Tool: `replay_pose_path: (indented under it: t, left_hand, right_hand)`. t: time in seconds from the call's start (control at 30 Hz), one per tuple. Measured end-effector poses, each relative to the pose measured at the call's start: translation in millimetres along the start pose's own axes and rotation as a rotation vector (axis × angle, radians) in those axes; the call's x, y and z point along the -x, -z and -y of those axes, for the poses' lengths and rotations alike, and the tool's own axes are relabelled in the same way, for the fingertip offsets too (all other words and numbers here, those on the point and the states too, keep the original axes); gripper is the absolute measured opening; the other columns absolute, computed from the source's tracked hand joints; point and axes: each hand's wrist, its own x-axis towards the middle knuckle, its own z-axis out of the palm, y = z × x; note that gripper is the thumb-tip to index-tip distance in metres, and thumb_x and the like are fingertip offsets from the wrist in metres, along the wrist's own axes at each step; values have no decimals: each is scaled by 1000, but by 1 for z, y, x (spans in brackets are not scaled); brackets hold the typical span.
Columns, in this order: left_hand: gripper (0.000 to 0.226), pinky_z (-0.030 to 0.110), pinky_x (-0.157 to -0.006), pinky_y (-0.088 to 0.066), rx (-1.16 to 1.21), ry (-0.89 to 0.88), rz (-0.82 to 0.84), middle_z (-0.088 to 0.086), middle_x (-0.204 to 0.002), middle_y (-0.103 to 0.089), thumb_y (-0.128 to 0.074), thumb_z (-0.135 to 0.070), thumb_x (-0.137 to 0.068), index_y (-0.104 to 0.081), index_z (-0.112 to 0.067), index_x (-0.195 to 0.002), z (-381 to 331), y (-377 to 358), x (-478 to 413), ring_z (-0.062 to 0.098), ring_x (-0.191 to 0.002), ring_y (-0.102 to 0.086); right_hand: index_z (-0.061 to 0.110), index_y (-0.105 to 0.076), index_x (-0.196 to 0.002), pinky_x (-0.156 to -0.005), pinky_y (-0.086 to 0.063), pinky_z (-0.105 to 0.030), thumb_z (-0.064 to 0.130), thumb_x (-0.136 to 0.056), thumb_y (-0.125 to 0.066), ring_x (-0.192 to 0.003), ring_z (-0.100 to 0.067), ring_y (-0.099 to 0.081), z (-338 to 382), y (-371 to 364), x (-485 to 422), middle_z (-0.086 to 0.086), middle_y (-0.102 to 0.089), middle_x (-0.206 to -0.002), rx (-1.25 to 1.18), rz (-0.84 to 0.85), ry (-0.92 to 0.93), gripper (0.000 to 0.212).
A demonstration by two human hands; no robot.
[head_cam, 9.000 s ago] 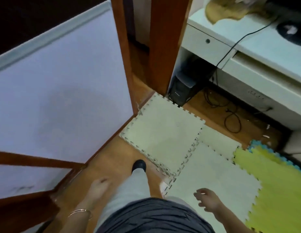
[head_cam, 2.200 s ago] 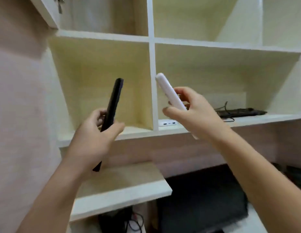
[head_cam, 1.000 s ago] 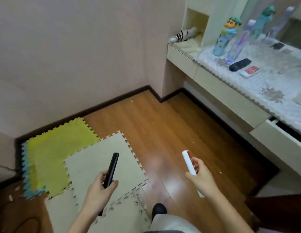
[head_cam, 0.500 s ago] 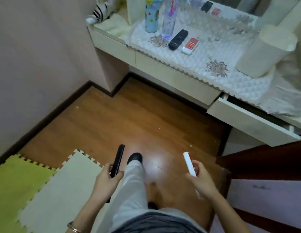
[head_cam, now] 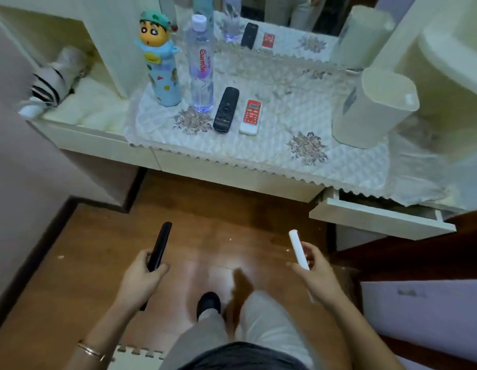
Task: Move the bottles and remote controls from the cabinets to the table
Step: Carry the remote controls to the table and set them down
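Head view: a slim black plastic remote control (head_cam: 160, 244) is being gripped in the left hand (head_cam: 141, 276), with fingers and thumb curled round its lower half. A slim white plastic remote control (head_cam: 298, 248) is being pinched between thumb and fingers of the right hand (head_cam: 316, 276). Both are being carried low over the floor, short of the front edge of the white quilted-cloth table (head_cam: 258, 156), with their long axes being pointed forward and up toward it. On that table a cartoon-figure blue bottle (head_cam: 160, 62), a clear plastic water bottle (head_cam: 201, 65), a broad black remote (head_cam: 226, 109) and a white-and-red remote (head_cam: 250, 113) are being kept in a row. The bare cloth right of that row is being judged nearer the right hand, so each remote would likely be laid flat there, ahead of its own hand.
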Motion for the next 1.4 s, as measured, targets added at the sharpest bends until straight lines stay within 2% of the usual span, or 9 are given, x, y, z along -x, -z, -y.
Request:
replay_pose_path:
  t: [0.27,0.5,0.7,0.87,1.03,1.1,1.17,1.27,1.4]
  left_hand:
    - [25,25,-49,-33,22,-44,121,1,-74,-51,-58,-16,-88,-50,-12,-111,-76,-48,-76,16,-55,-45]
    - [18,25,-57,-38,-11,-112,164,1,-86,-58,-61,-19,-86,-47,-30,-88,-165,-80,-118,14,-68,-54]
    - [26,20,-64,-41,-11,-248,168,-10,-86,-58,-63,-22,-85,-49,-24,-107,-245,-84,-150,6,-77,-55]
    - [37,27,-62,-41,-8,-251,199,5,-96,-61,-61,-14,-82,-49,-17,-117,-291,-98,-181,18,-74,-55]
    - [52,26,-74,-36,-134,-408,233,2,-104,-49,-61,-10,-80,-41,-9,-128,-332,-117,-218,22,-93,-52]
    - [50,26,-72,-36,-195,-449,241,5,-106,-50,-61,-11,-81,-41,-6,-126,-345,-124,-234,21,-92,-51]
    - [47,30,-68,-40,-262,-473,233,12,-111,-56,-61,-15,-81,-41,-6,-123,-355,-133,-249,24,-91,-55]
    - [46,32,-64,-44,-381,-470,212,16,-108,-60,-62,-21,-79,-42,-6,-117,-363,-143,-264,32,-91,-61]
    - [48,34,-65,-44,-595,-491,157,18,-107,-62,-62,-32,-80,-41,-4,-112,-368,-148,-274,34,-95,-62]
  right_hand:
    - [14,-40,-136,-78,-45,-28,17,-82,-67,-94,-16,-54,1,29,-66,2,-51,-107,-47,-29,-169,61]
    - [19,-41,-134,-71,-43,-24,28,-85,-64,-90,-13,-52,51,77,-142,5,-50,-104,-68,121,-108,55]
    - [23,-50,-119,-72,-46,-18,29,-84,-65,-87,-5,-58,99,107,-177,8,-60,-102,-91,272,9,39]
    - [25,-48,-124,-77,-52,-33,33,-80,-68,-90,-17,-63,135,110,-212,3,-63,-104,-169,100,-16,48]
    - [15,-41,-127,-54,-39,-14,21,-79,-70,-70,3,-48,166,111,-261,12,-48,-86,-180,-83,-45,56]
    - [14,-39,-130,-52,-37,-15,14,-77,-69,-70,-5,-51,178,110,-276,7,-50,-89,-162,-101,-64,61]
    - [12,-36,-132,-57,-43,-21,12,-75,-69,-82,-17,-55,188,106,-290,-3,-54,-103,-114,-130,-90,67]
    - [13,-31,-135,-85,-52,-41,20,-68,-72,-103,-28,-56,193,100,-306,-12,-53,-120,-4,-171,-112,79]
    - [9,-31,-136,-95,-45,-39,27,-76,-68,-116,-30,-47,198,92,-315,-14,-44,-127,132,-159,-100,73]
